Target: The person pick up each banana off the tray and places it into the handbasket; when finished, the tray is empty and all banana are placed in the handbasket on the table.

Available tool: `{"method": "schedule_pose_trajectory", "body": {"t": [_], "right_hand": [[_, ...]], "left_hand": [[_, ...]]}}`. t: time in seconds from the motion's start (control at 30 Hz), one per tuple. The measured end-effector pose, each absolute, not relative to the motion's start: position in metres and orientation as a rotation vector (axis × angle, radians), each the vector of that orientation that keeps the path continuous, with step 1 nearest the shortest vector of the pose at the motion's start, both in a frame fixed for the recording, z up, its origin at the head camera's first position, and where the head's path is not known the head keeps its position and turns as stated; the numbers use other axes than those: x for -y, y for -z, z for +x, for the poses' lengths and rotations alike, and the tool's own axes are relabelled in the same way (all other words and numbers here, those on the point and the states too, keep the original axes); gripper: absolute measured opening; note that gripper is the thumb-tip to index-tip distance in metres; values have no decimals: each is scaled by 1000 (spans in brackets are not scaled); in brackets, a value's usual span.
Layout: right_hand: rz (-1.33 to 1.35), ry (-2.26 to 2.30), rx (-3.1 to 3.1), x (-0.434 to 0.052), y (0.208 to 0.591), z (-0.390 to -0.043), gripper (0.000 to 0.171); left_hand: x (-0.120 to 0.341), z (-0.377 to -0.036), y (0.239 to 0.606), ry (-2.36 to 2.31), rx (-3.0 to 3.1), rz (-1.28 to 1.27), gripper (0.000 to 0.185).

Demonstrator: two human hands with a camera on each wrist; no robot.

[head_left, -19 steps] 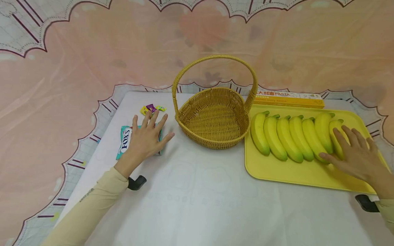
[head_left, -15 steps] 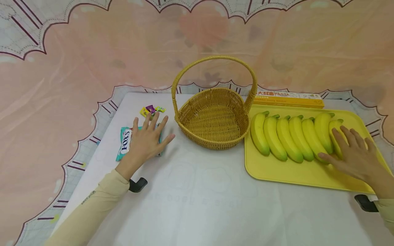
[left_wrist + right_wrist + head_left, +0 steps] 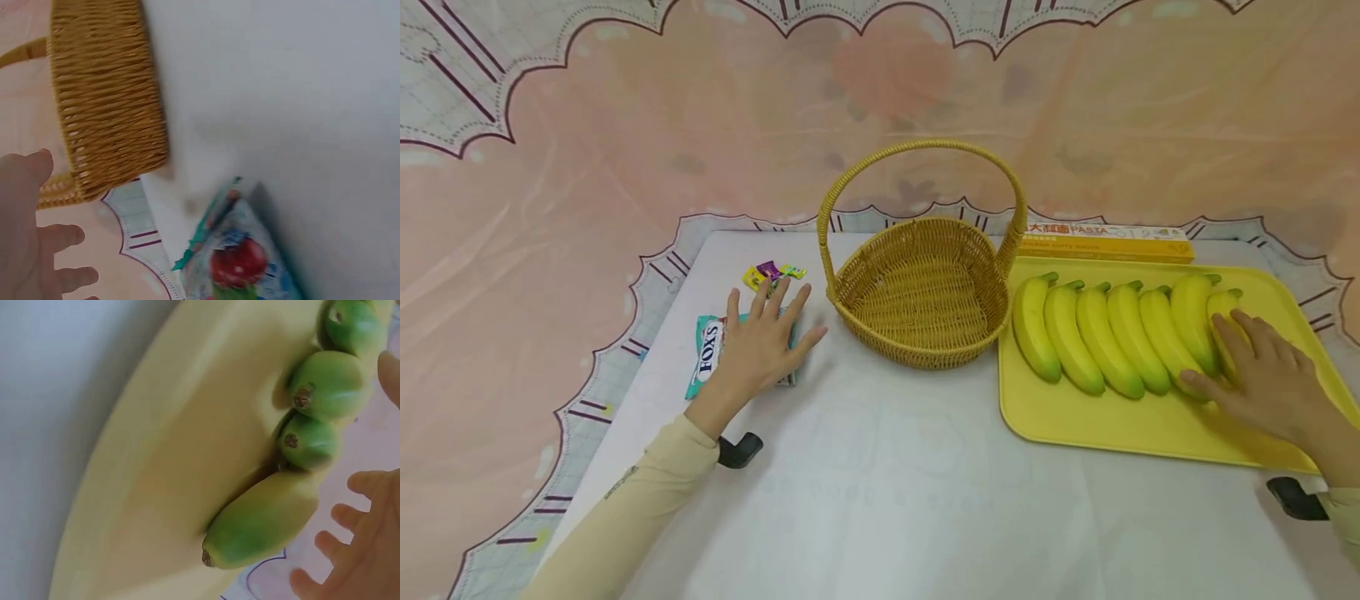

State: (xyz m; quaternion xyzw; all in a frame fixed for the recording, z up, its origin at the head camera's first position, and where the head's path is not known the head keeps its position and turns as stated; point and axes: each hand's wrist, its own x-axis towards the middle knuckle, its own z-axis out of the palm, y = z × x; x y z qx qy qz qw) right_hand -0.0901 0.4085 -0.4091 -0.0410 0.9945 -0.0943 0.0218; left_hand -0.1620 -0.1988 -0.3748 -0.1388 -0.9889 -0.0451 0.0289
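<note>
While the left hand (image 3: 758,346) rests with spread, straight fingers on the teal FOX'S candy bag (image 3: 707,358) beside the woven wicker basket (image 3: 925,308), the right hand (image 3: 1262,379), fingers also wide, lies on the rightmost yellow-green bananas (image 3: 1221,325) in the yellow plastic tray (image 3: 1097,421).

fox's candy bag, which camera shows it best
The head view: the candy bag lies flat on the table with its label readable, half under the left hand. The left wrist view catches only one blurred end; the right wrist view shows none.

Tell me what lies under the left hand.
Under the left hand lies a teal candy bag marked FOX'S, flat on the table. Its right part is covered by the hand.
</note>
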Motion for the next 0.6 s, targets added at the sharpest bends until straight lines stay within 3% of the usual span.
{"method": "schedule_pose_trajectory", "body": {"t": [0.23, 0.6], "right_hand": [[51, 647, -3023, -430, 404, -108, 75], [296, 765, -2846, -441, 411, -131, 83]], "left_hand": [[182, -180, 363, 929, 2739, -477, 58], [130, -193, 347, 1561, 2177, -429, 55]]}}
